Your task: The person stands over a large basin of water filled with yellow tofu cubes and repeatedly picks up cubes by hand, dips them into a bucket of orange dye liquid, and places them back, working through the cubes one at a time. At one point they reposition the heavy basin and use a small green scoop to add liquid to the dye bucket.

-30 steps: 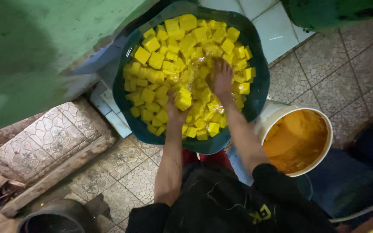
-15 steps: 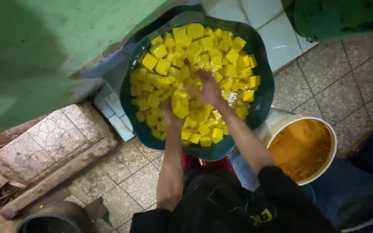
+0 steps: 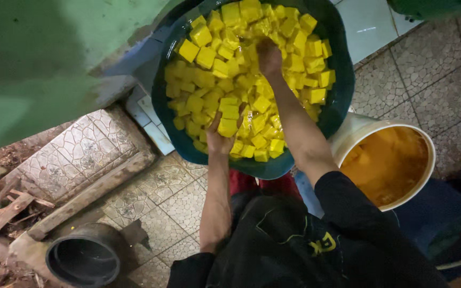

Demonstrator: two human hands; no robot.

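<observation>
Reaching into a dark green basin [image 3: 342, 96] on the tiled floor, both hands work among yellow cubes [image 3: 209, 80] soaking in yellow liquid. Left hand [image 3: 221, 140] closes around one cube [image 3: 228, 127] at the near edge; right hand [image 3: 269, 56] is half buried, its grip unclear. Most cubes lie heaped and unsorted; a white bucket [image 3: 417, 194] of orange liquid stands beside.

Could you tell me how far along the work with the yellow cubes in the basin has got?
Done: the dark basin is heaped with yellow cubes. In hand: the left hand grips one cube at the near edge; the right hand digs into the middle. Left: cannot tell; a white bucket of orange liquid stands beside.
</observation>
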